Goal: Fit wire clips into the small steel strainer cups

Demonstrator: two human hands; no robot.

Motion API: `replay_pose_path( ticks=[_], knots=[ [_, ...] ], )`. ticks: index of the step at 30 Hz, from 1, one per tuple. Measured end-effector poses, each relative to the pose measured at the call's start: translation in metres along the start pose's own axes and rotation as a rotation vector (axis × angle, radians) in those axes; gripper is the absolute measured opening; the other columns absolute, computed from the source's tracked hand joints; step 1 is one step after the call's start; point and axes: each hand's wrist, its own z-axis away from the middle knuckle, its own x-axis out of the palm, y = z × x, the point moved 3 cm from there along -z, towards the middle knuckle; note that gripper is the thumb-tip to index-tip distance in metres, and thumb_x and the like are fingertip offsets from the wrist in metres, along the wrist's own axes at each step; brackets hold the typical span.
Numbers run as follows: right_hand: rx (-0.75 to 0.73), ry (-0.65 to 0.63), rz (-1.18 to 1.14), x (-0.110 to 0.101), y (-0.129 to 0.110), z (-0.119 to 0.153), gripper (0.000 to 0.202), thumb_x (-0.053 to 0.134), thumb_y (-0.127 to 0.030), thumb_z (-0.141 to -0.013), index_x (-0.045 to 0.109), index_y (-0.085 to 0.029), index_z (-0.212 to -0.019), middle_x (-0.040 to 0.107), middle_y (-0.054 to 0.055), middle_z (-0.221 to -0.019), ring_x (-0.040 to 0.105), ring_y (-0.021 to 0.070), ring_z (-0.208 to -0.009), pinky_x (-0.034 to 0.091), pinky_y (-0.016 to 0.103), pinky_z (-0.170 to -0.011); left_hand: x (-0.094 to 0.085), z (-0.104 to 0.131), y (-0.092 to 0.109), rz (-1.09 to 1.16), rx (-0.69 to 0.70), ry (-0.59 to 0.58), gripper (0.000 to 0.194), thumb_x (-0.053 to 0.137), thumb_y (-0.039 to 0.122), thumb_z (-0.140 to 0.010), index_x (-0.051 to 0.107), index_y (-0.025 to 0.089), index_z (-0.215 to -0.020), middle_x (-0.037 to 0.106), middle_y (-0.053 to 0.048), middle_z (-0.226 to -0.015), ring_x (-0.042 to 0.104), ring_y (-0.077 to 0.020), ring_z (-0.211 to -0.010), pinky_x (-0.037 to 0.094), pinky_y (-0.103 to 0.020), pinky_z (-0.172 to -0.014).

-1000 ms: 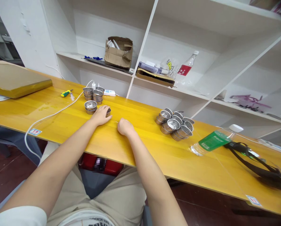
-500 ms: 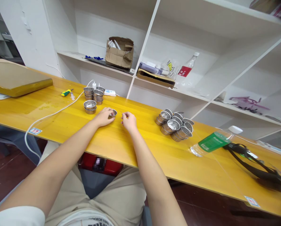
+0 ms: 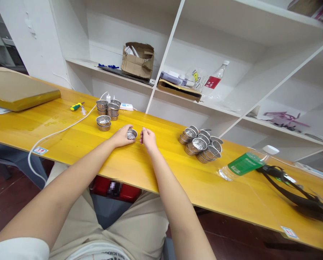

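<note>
My left hand (image 3: pixel 121 137) is curled around the side of a small metal strainer basket (image 3: pixel 131 134), whose perforated inside is tilted toward me. Just to its right, my right hand (image 3: pixel 147 138) is closed in a pinch; whatever thin thing may be between its fingertips is too small to make out. Beyond my left hand stand stacked strainer baskets (image 3: pixel 103 122), with more stacks (image 3: pixel 113 108) behind them. A larger cluster of strainer baskets (image 3: pixel 199 143) stands to the right of my right hand, several of them tilted.
A white cable (image 3: pixel 66 129) crosses the yellow table (image 3: pixel 161 166) on the left, near a green-yellow screwdriver (image 3: pixel 76 106). A cardboard sheet (image 3: pixel 20 88) lies far left. On the right are a green-labelled bottle (image 3: pixel 245 163) and a black strap (image 3: pixel 291 187). White shelves stand behind.
My left hand has turned, tipping the basket so its inside shows, and moved slightly right. My right hand has stayed nearly in place, its fingertips now closer to the basket.
</note>
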Motion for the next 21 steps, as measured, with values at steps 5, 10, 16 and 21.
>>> replay_pose_path(
  ticks=[5, 10, 16, 21],
  knots=[
    [0.134, -0.082, -0.325, 0.0, -0.009, 0.005, 0.04, 0.056, -0.042, -0.098, 0.046, -0.022, -0.066, 0.047, -0.006, -0.052, 0.043, 0.0084, -0.041, 0.035, 0.021, -0.042, -0.002, 0.002, 0.013, 0.041, 0.135, 0.067, 0.081, 0.076, 0.032, -0.068, 0.047, 0.019, -0.142, 0.06, -0.012, -0.144, 0.06, -0.0295, -0.131, 0.047, -0.041, -0.113],
    [0.173, -0.1, -0.42, 0.0, -0.012, 0.006, 0.038, 0.047, -0.033, -0.101, 0.046, -0.021, -0.065, 0.045, -0.006, -0.05, 0.042, 0.008, -0.04, 0.032, 0.02, -0.041, -0.001, 0.005, 0.023, 0.027, 0.194, 0.042, 0.082, 0.078, 0.039, -0.07, 0.046, 0.019, -0.143, 0.066, -0.012, -0.134, 0.068, -0.0293, -0.117, 0.054, -0.04, -0.1],
    [0.216, -0.07, -0.302, 0.002, -0.013, 0.01, 0.034, 0.052, -0.032, -0.097, 0.047, -0.021, -0.066, 0.047, -0.006, -0.049, 0.039, 0.0076, -0.037, 0.027, 0.02, -0.038, -0.003, 0.008, 0.027, -0.045, 0.216, 0.008, 0.08, 0.076, 0.039, -0.071, 0.046, 0.019, -0.142, 0.071, -0.01, -0.124, 0.07, -0.03, -0.11, 0.055, -0.039, -0.094],
    [0.25, -0.087, -0.279, 0.003, -0.013, 0.013, 0.03, 0.052, -0.031, -0.094, 0.046, -0.022, -0.065, 0.044, -0.007, -0.048, 0.036, 0.0072, -0.035, 0.025, 0.021, -0.037, -0.002, 0.007, 0.027, -0.065, 0.227, -0.005, 0.079, 0.076, 0.04, -0.071, 0.046, 0.02, -0.141, 0.071, -0.01, -0.121, 0.071, -0.0293, -0.108, 0.055, -0.038, -0.093]
  ],
)
